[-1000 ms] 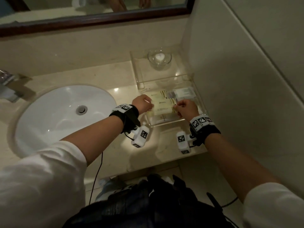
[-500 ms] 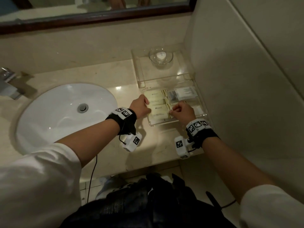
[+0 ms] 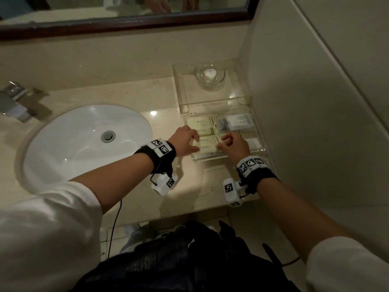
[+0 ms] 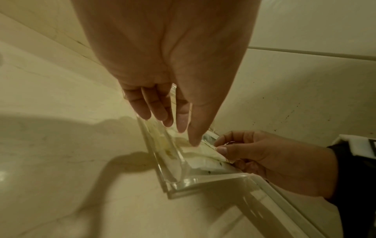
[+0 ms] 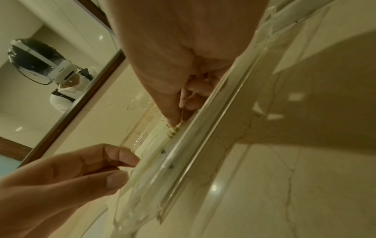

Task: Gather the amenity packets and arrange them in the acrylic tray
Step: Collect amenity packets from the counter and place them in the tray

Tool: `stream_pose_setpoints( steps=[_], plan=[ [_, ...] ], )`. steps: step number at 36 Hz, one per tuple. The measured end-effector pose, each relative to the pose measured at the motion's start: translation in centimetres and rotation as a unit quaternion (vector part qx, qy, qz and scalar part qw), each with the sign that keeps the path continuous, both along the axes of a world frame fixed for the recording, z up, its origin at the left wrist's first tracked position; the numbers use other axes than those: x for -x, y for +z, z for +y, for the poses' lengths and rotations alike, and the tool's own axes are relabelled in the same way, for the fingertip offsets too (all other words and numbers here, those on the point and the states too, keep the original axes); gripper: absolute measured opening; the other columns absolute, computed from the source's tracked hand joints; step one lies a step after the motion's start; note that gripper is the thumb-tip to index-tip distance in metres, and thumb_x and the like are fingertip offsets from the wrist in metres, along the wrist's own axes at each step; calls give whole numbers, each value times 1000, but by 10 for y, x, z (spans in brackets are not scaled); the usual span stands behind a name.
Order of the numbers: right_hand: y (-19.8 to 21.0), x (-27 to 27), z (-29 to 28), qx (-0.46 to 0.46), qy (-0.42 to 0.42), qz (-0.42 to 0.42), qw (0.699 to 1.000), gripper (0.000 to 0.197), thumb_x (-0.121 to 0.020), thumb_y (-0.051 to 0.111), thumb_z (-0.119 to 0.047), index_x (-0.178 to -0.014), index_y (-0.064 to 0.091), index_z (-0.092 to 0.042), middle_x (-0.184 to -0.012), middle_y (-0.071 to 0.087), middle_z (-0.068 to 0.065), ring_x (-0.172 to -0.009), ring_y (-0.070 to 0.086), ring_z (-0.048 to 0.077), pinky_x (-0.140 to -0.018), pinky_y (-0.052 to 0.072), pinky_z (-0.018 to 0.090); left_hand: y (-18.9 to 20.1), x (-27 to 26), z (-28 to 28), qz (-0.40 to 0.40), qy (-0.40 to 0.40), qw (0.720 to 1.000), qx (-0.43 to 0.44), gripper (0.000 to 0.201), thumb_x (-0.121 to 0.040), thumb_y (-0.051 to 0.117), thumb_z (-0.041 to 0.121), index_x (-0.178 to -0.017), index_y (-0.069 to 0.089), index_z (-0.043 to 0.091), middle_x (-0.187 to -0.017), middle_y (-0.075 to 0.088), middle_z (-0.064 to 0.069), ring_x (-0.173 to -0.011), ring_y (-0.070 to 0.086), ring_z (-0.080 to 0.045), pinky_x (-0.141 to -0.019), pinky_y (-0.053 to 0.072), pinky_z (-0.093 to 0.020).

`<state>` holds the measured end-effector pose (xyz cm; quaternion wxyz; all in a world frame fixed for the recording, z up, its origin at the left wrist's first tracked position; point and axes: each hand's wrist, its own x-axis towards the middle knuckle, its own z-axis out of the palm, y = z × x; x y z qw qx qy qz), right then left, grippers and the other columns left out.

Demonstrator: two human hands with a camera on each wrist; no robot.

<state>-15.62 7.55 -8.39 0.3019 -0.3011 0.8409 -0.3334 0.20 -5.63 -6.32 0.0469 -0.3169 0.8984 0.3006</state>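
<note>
The clear acrylic tray (image 3: 227,158) sits on the counter against the right wall. Several cream amenity packets lie in it, with one (image 3: 202,123) at the back left and a clear-and-white packet (image 3: 235,121) at the back right. My right hand (image 3: 233,144) pinches the right end of the front cream packet (image 3: 208,142) between thumb and finger (image 5: 173,119). My left hand (image 3: 187,140) reaches over the tray's left wall (image 4: 162,161), its fingertips (image 4: 193,141) touching the packet's (image 4: 199,154) left end. The packet lies low in the tray's front part.
A glass bowl (image 3: 210,74) stands on a raised acrylic shelf (image 3: 210,102) behind the tray. The white sink (image 3: 84,144) and faucet (image 3: 14,102) are to the left. A tiled wall (image 3: 315,102) bounds the right side; the counter edge (image 3: 189,209) is near me.
Both hands have brought the front cream packet a little nearer and lower in the tray. The left fingers have spread along its left end.
</note>
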Motion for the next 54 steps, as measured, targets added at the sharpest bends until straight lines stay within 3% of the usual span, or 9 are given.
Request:
stream_pose_setpoints(
  steps=[4,12,23,30,35,39,44,49,54],
  plan=[
    [0,-2,2,20,2,-1,1000,18,-78,72,-21,-88,58,-23,-73,59,-9,-73,60,11,-72,51,29,-1,-3,0,0,-10,1000,3,38,-77,74,35,-107,60,18,-108,53,-8,-100,48,-24,-81,37,-28],
    [5,-8,10,91,9,6,996,15,-78,71,-11,-84,60,-20,-77,61,-7,-71,56,6,-66,48,16,-4,-3,0,0,-26,1000,12,52,-70,79,36,-112,55,17,-112,53,-8,-102,45,-24,-87,39,-33],
    [8,-6,13,103,32,-18,994,15,-81,69,-9,-87,62,-21,-82,60,-12,-72,57,7,-68,46,19,-2,2,1,-12,-54,998,18,60,-67,81,36,-113,50,13,-113,52,-6,-101,45,-24,-87,42,-34],
    [7,-3,15,94,45,-18,994,16,-80,69,-8,-85,63,-21,-80,61,-9,-70,56,6,-69,46,20,-3,4,-2,-16,-81,996,13,61,-67,77,50,-113,54,18,-105,56,-1,-94,49,-20,-86,43,-34],
    [7,-3,11,57,64,38,996,15,-82,69,-10,-96,68,-16,-94,59,-4,-81,58,12,-80,51,25,-3,6,-2,-1,-85,996,16,46,-77,70,47,-106,61,13,-99,60,-3,-90,53,-20,-85,41,-32],
    [6,-4,6,41,83,83,992,22,-86,64,-8,-108,68,-10,-115,49,6,-90,56,13,-85,48,21,-5,6,-4,-19,-93,995,23,48,-75,73,43,-112,60,16,-110,58,-6,-102,51,-24,-92,41,-35],
    [8,-7,5,69,166,126,976,29,-86,63,-4,-115,66,-6,-116,50,11,-94,49,13,-90,45,22,-6,8,1,-54,-80,992,79,52,-76,72,45,-117,54,19,-118,52,-6,-106,49,-26,-90,41,-36],
    [8,-4,5,0,262,121,957,49,-84,67,-10,-130,53,-4,-127,45,12,-113,48,22,-101,36,23,-9,8,6,-53,-78,991,91,51,-79,69,43,-120,52,18,-123,49,-6,-110,49,-25,-91,38,-35],
    [10,-1,3,-25,297,154,942,48,-88,61,-8,-134,48,-2,-136,41,15,-122,45,25,-106,31,25,-8,6,7,-44,-77,992,90,52,-79,69,42,-121,51,17,-123,48,-7,-111,50,-25,-92,38,-35]
  ],
)
